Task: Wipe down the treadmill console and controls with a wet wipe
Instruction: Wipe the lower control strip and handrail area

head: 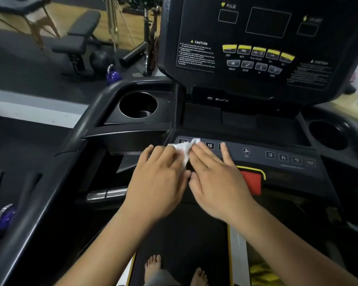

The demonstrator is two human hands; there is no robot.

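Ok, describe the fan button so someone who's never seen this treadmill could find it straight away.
Below the treadmill console and its dark display runs a slanted control strip facing the runner. At its middle, right of the wet wipe and above the red stop button, sits the fan button. It is the only round pinwheel icon, flanked by square numbered keys.

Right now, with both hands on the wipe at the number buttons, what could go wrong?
The wet wipe sits on the number keys; pressing hard might trigger one, and bare feet stand on the belt. The right hand hangs just over the red stop button and could bump it. Moisture might seep around the keys.
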